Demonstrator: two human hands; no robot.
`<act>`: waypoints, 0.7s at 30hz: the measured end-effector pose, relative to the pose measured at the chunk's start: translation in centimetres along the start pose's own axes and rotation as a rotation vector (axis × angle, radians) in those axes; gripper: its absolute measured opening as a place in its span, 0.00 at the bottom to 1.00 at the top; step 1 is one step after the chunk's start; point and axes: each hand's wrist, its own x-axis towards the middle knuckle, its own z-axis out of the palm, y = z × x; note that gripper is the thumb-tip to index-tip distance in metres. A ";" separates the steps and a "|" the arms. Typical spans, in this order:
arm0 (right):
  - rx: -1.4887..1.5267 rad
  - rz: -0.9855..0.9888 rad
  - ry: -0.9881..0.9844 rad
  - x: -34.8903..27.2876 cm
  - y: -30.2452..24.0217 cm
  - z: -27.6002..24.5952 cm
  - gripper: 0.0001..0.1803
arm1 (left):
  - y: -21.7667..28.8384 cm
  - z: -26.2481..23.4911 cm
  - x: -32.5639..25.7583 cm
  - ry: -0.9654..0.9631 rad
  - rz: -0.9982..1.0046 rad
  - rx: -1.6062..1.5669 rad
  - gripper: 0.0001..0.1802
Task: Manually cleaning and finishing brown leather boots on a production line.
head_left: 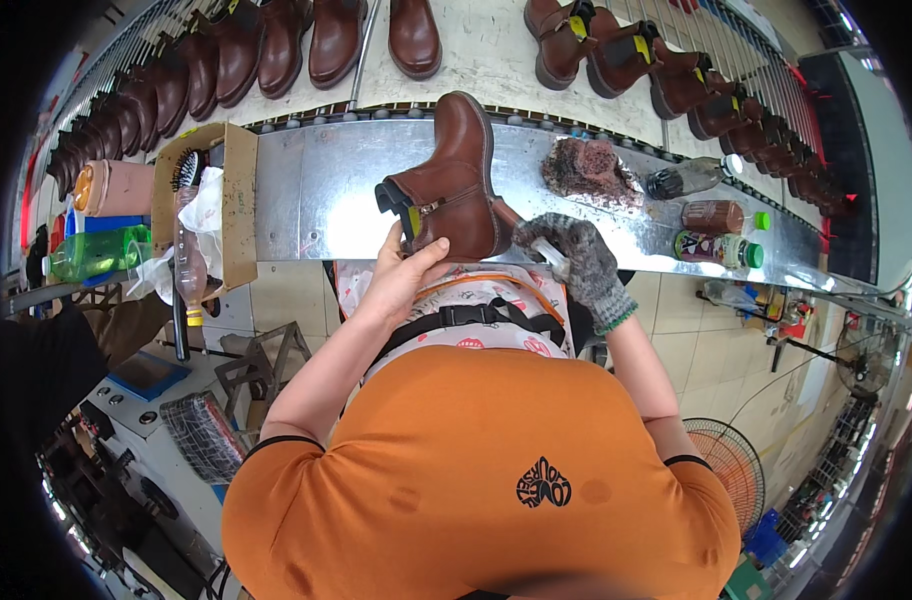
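A brown leather ankle boot [456,165] lies on its side on the metal bench, toe pointing away from me. Its zip and a yellow tab show near the top of the shaft. My bare left hand [408,268] grips the shaft, thumb on the leather and fingers partly hidden. My right hand [576,255], in a grey knitted glove, is closed round a small tool with a pale handle [550,254]. A brownish end [506,212] shows beside the boot's heel, seemingly part of that tool; its exact kind is unclear.
A dark brown-stained sponge-like block [588,170] sits on foil on the right. Bottles, one with brown liquid [714,216], stand beyond it. At left is a cardboard box [240,210] with a brush [187,170]. Rows of brown boots [238,55] line the conveyor behind.
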 end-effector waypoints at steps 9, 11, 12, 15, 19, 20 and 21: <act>-0.371 -0.077 -0.045 -4.1 -3.3 -1.0 0.14 | 0.1 2.2 -0.2 0.012 0.019 -0.062 0.30; -0.417 -0.068 0.017 -5.0 -3.9 -0.7 0.22 | 0.4 2.4 -0.1 0.002 0.015 -0.088 0.31; -0.417 -0.068 0.015 -5.3 -3.9 -0.6 0.22 | 0.6 2.4 0.0 -0.009 0.012 -0.112 0.32; -0.369 -0.116 0.040 -5.9 -3.7 -0.4 0.32 | 1.2 2.9 0.2 -0.002 0.013 -0.209 0.30; -0.374 -0.180 0.083 -6.3 -3.2 0.0 0.32 | 1.8 3.2 0.5 -0.015 0.038 -0.290 0.25; -0.352 -0.179 0.093 -6.3 -3.2 0.0 0.32 | 2.1 3.1 0.5 -0.062 0.040 -0.322 0.25; -0.329 -0.179 0.104 -6.3 -3.2 0.0 0.33 | 2.3 3.0 0.6 -0.109 0.042 -0.353 0.25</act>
